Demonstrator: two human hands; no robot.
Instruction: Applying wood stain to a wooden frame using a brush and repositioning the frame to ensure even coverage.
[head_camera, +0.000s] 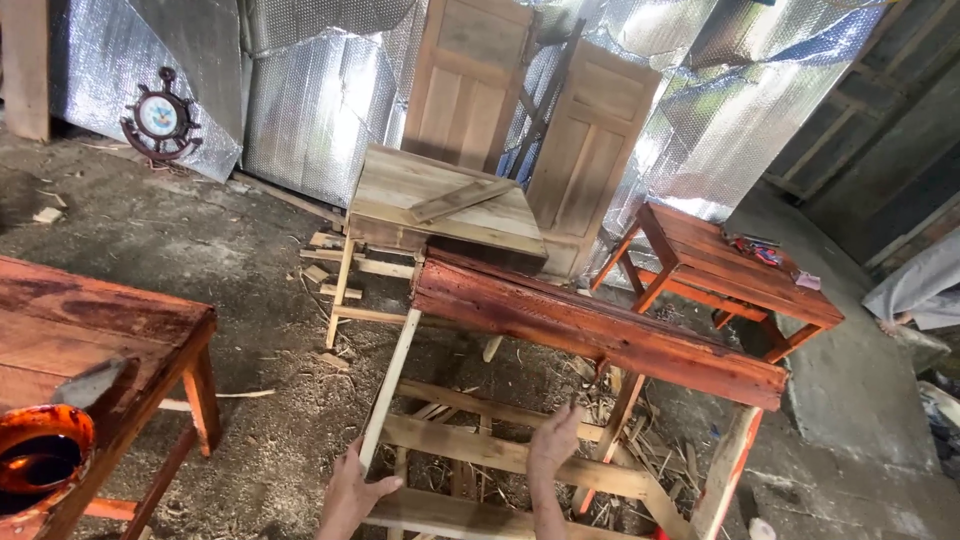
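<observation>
A wooden table frame (590, 330) lies tipped on its side in front of me, its top edge stained glossy red-brown and its legs and rails bare pale wood. My left hand (352, 495) grips the near bare leg close to its lower end. Over on a cross rail (480, 452) between the legs, my right hand (553, 440) rests with its fingers spread. Neither hand carries a loose object.
A red-stained table (110, 320) stands at the left with a brush (95, 380) and a bowl of stain (40, 455) on it. An unstained table (450, 205) and a stained bench (740, 265) sit behind. Door panels (590, 150) lean on the foil wall. Wood scraps litter the dirt floor.
</observation>
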